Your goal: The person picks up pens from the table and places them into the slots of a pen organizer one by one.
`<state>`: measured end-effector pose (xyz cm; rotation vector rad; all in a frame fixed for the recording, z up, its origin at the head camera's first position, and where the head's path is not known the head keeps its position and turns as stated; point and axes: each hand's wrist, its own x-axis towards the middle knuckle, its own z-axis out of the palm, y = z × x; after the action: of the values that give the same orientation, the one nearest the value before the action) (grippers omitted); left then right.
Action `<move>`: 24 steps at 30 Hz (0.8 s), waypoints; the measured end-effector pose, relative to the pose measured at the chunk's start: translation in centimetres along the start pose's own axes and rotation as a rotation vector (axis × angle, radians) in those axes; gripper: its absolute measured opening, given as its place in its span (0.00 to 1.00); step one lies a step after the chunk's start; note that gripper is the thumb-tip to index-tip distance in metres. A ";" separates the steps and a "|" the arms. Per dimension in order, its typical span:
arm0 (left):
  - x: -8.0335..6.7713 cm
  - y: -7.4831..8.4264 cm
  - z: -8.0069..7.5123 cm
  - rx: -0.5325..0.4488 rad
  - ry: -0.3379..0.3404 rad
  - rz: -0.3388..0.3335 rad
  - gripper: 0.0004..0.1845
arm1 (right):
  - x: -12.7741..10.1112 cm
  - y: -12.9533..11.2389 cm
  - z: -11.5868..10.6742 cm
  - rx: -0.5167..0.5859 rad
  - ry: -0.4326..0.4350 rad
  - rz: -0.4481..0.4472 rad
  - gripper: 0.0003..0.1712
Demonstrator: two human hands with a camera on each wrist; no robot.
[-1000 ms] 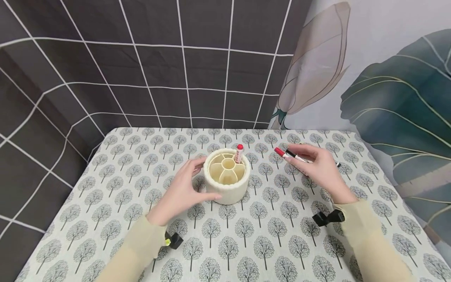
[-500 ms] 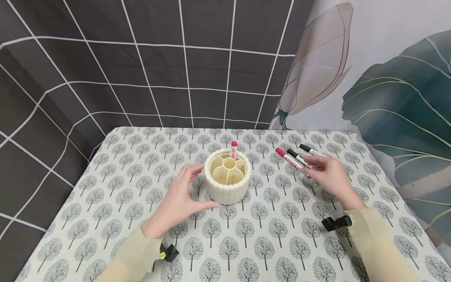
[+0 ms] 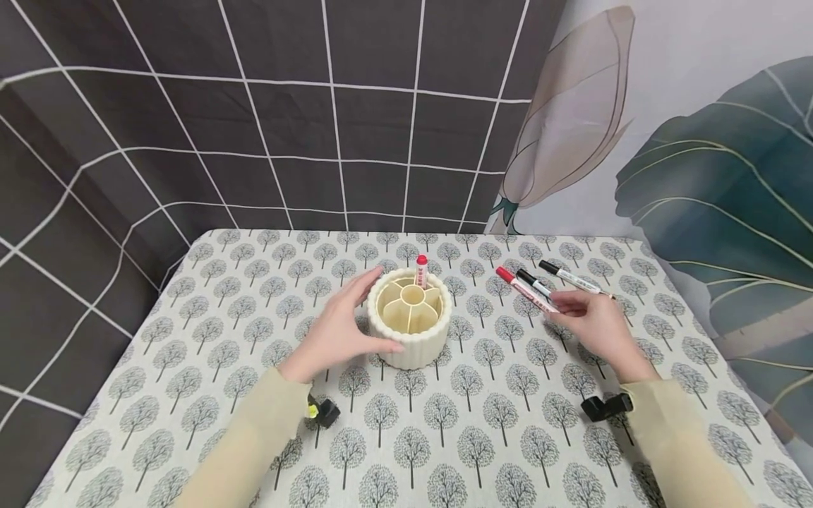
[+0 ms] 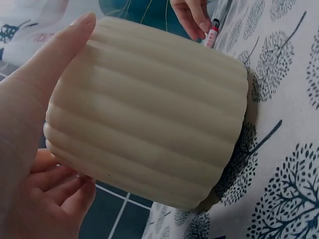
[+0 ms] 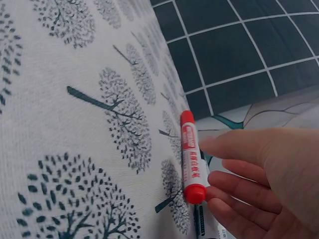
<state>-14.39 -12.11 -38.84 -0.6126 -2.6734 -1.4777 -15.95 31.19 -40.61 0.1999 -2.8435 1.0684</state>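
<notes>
The left hand (image 3: 343,321) holds the pot (image 3: 416,351) from its left side, thumb in front, fingers behind; one upright pen (image 3: 422,271) leans in a rear compartment. The right hand (image 3: 600,328) is at the near end of the red pen (image 3: 527,290), its thumb and fingers apart, all on one side of it. Whether the fingertips touch it, I cannot tell. Two black pens (image 3: 574,280) lie beyond it.

A cream ribbed holder (image 3: 419,349) stands upright, one red-capped marker (image 3: 421,272) inside, three markers (image 3: 536,283) lying to its right.
</notes>
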 end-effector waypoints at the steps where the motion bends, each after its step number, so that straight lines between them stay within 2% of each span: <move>1: 0.1 -0.2 0.1 -0.019 -0.008 -0.001 0.69 | 0.0 0.1 0.1 -0.009 0.004 -0.001 0.25; 8: 0.4 -0.5 0.4 -0.086 -0.017 -0.037 0.67 | 0.4 0.6 0.7 -0.077 0.038 -0.034 0.20; 16: 0.5 -0.5 0.4 -0.055 -0.006 -0.033 0.67 | 0.7 0.6 1.1 -0.144 0.043 -0.053 0.15; 24: 0.4 -0.3 0.3 -0.052 -0.013 -0.063 0.68 | 0.8 0.1 1.3 -0.189 0.037 -0.064 0.15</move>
<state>-14.83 -11.85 -39.10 -0.5478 -2.6960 -1.5682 -16.82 30.33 -41.50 0.2508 -2.8606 0.7771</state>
